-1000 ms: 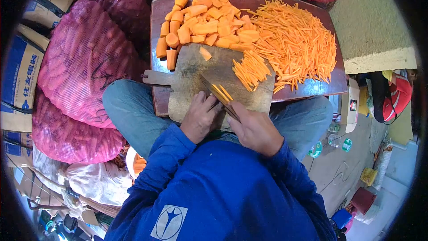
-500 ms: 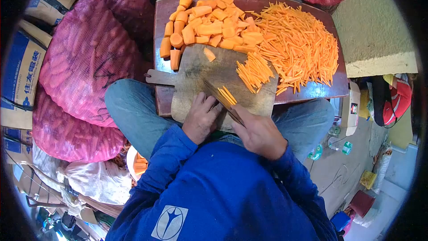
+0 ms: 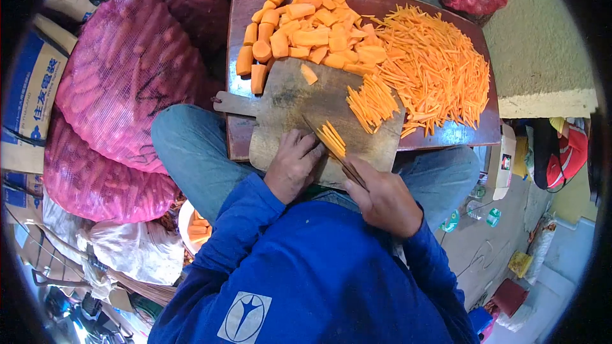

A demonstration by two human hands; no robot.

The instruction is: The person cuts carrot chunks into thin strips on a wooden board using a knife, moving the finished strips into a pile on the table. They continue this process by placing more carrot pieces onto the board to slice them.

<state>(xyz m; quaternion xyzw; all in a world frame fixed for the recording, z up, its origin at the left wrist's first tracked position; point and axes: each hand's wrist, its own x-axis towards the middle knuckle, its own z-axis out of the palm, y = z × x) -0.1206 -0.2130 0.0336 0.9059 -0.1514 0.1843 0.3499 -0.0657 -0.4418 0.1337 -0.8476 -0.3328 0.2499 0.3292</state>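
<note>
A wooden cutting board (image 3: 280, 95) lies in front of me, its handle pointing left. My right hand (image 3: 390, 200) is closed around the handle of a knife (image 3: 322, 138), whose blade slants across the board. Against the blade's far side rest several thin carrot strips (image 3: 333, 135). My left hand (image 3: 293, 164) presses on the board just left of the blade, fingers curled; whatever they hold is hidden beneath them. Farther back on the board lie a bundle of carrot sticks (image 3: 371, 103) and one flat carrot piece (image 3: 309, 74).
The low table (image 3: 241, 114) carries a heap of carrot chunks (image 3: 312, 32) and a large pile of shredded carrot (image 3: 440, 70). Pink mesh sacks (image 3: 121, 83) stand at left, near a white bucket (image 3: 186, 224) with carrot pieces. Plastic bottles (image 3: 475, 210) lie on the floor at right.
The view has shifted slightly. My right hand and the knife handle have moved a little right, and more carrot strips now lie along the blade. My left hand stays beside the blade.
</note>
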